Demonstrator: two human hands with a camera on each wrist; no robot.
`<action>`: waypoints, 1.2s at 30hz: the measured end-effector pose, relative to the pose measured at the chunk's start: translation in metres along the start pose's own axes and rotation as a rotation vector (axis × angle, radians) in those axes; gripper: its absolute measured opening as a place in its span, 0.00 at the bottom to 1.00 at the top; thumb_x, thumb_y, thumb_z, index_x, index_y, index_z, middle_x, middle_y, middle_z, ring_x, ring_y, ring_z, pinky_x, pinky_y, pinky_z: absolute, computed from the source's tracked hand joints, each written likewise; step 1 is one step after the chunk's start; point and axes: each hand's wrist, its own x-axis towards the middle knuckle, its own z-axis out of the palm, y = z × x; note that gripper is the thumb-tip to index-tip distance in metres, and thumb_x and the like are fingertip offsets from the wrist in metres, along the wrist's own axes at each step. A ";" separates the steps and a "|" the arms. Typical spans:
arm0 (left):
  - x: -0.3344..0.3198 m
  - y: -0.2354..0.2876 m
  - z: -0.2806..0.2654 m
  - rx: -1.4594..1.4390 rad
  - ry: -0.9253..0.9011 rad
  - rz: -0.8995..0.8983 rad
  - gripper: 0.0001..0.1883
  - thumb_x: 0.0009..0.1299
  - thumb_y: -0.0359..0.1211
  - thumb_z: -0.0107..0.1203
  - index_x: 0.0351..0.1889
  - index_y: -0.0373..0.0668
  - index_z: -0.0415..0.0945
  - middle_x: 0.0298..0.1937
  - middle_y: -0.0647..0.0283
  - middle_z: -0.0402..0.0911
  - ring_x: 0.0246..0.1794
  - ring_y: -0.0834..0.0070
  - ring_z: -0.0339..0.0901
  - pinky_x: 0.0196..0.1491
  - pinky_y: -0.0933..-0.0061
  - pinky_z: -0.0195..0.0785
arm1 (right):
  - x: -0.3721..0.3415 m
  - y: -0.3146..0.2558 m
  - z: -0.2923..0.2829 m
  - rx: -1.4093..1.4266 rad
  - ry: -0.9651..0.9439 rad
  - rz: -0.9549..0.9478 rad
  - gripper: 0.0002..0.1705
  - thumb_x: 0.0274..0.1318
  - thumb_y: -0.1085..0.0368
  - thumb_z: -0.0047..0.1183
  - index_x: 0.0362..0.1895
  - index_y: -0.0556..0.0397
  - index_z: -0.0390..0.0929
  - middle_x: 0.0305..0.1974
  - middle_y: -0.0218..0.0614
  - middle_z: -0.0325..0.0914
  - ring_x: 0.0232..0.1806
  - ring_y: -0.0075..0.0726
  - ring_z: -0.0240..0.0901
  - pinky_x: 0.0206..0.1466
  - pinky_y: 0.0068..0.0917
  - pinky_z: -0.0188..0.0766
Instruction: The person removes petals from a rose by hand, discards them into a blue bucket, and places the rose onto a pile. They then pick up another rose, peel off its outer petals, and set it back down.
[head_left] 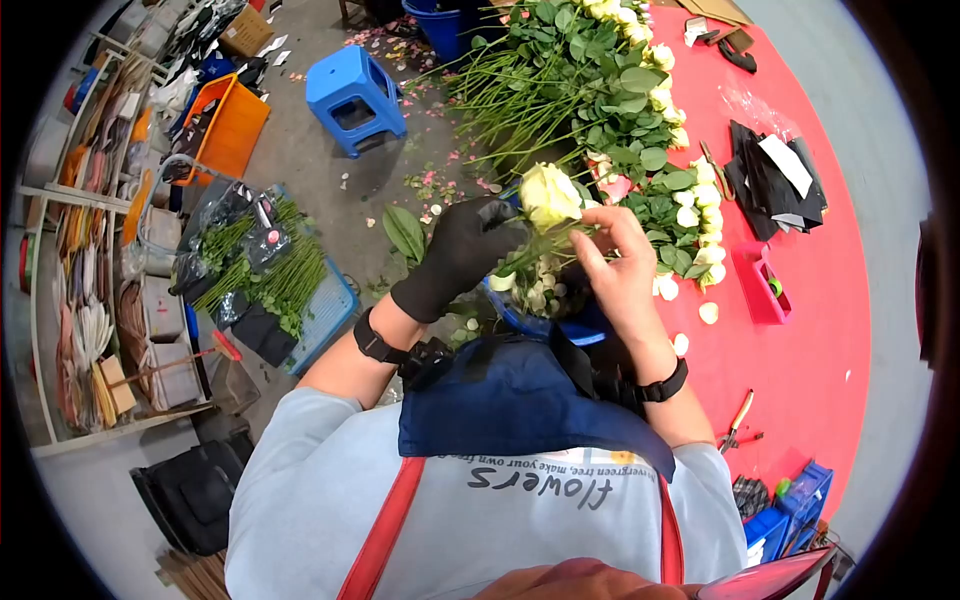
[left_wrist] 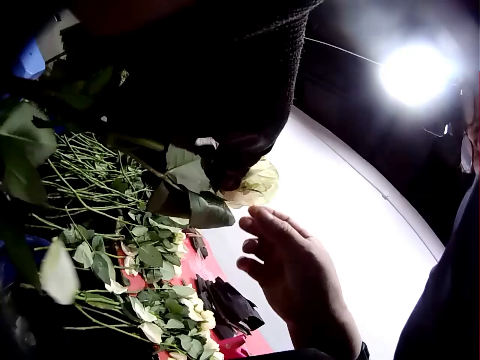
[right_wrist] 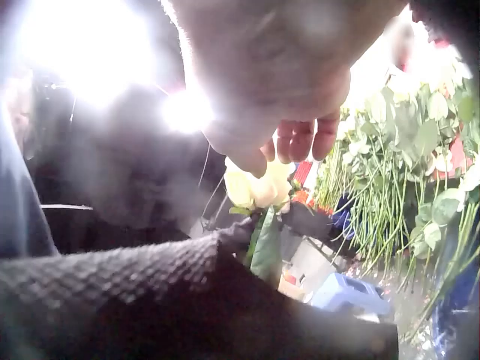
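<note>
A pale yellow-white rose [head_left: 549,197] is held upright by the left hand [head_left: 455,255], which wears a black glove and grips it just below the bloom. The bare right hand [head_left: 622,262] has its fingers bent loosely at the bloom's side; in the right wrist view its fingertips are at the petals of the rose [right_wrist: 259,185]. From the left wrist view, green leaves [left_wrist: 191,180] hang below the gloved hand, and the right hand [left_wrist: 300,274] is beside the rose [left_wrist: 257,184]. Under the hands stands a blue bin [head_left: 585,330] with loose petals in it.
Rows of white roses [head_left: 705,215] lie on the red table [head_left: 800,370], with black wrapping [head_left: 765,185], a pink tape holder [head_left: 762,285] and pliers [head_left: 737,420]. At left are a blue stool [head_left: 350,85], an orange crate [head_left: 235,130] and a blue tray [head_left: 330,315] of stems.
</note>
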 end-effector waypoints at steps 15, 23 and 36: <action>-0.008 -0.003 0.003 -0.097 -0.001 0.051 0.10 0.65 0.31 0.62 0.41 0.35 0.81 0.31 0.69 0.81 0.31 0.85 0.72 0.36 0.78 0.66 | 0.000 0.011 0.009 -0.065 0.001 -0.177 0.09 0.50 0.74 0.63 0.32 0.55 0.74 0.37 0.34 0.76 0.28 0.28 0.71 0.30 0.24 0.69; -0.007 -0.008 0.001 -0.017 -0.028 -0.031 0.09 0.66 0.31 0.62 0.39 0.35 0.81 0.32 0.69 0.80 0.32 0.84 0.72 0.37 0.78 0.66 | -0.027 0.027 0.003 -0.070 -0.079 0.038 0.07 0.53 0.73 0.61 0.31 0.55 0.74 0.25 0.33 0.75 0.23 0.25 0.72 0.28 0.23 0.69; -0.016 -0.023 0.006 -0.334 -0.069 0.089 0.14 0.65 0.29 0.58 0.47 0.34 0.79 0.38 0.67 0.82 0.37 0.82 0.75 0.42 0.76 0.69 | -0.025 -0.019 -0.023 0.020 -0.090 -0.125 0.07 0.53 0.76 0.60 0.38 0.58 0.80 0.35 0.36 0.76 0.29 0.27 0.73 0.31 0.24 0.71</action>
